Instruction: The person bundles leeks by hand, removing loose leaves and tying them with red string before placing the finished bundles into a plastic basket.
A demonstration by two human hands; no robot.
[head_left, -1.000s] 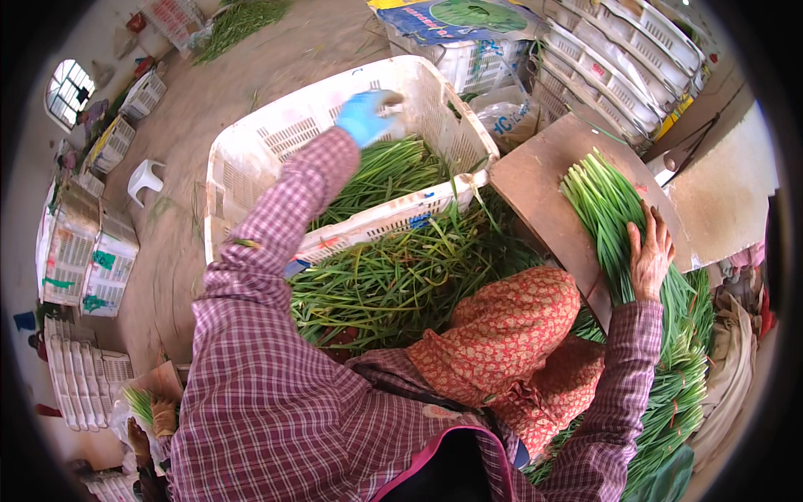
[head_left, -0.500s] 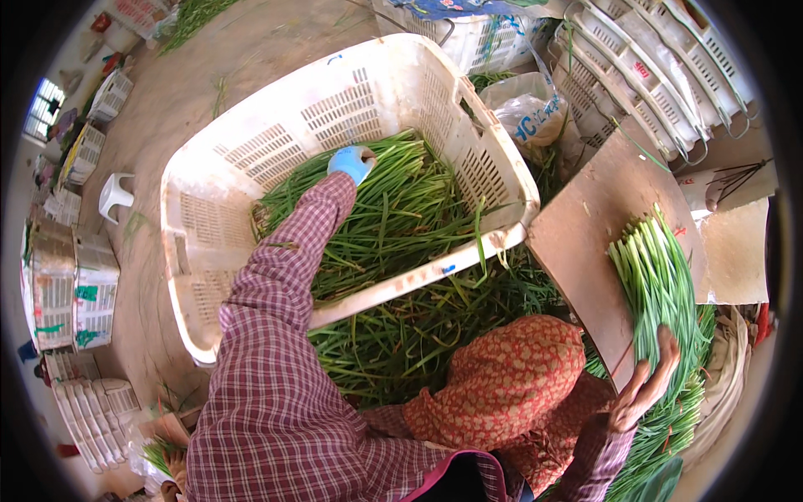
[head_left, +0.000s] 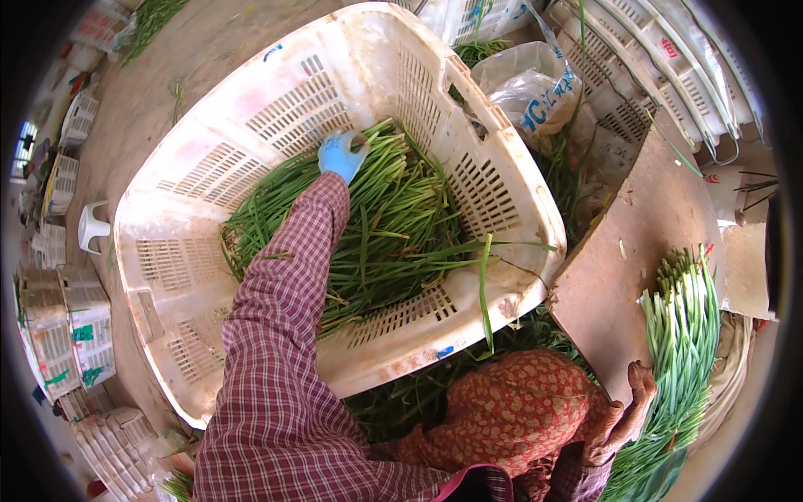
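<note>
My left hand (head_left: 341, 156), in a blue glove with bare fingertips, is down in a large white plastic basket (head_left: 171, 393) at the pale ends of a heap of garlic chives (head_left: 376, 222). Its thumb and fingers curve with a gap between them, and nothing shows in that gap. My right hand (head_left: 621, 417) is bare and open, palm turned up and fingers spread. It is just beside a brown board (head_left: 623, 238) and a neat bundle of chives (head_left: 679, 343), apparently holding nothing.
More loose greens (head_left: 410, 402) lie under the basket's near rim. My knee, in red patterned cloth (head_left: 514, 410), is between basket and board. Stacked white crates (head_left: 636, 67) and a clear plastic bag (head_left: 535, 88) are at the back right. A white stool (head_left: 92, 226) is at the left.
My right hand has come off the chive bundle and turned palm up. My left hand remains at the heap in the basket, with its fingers shifted slightly. The whole view has shifted.
</note>
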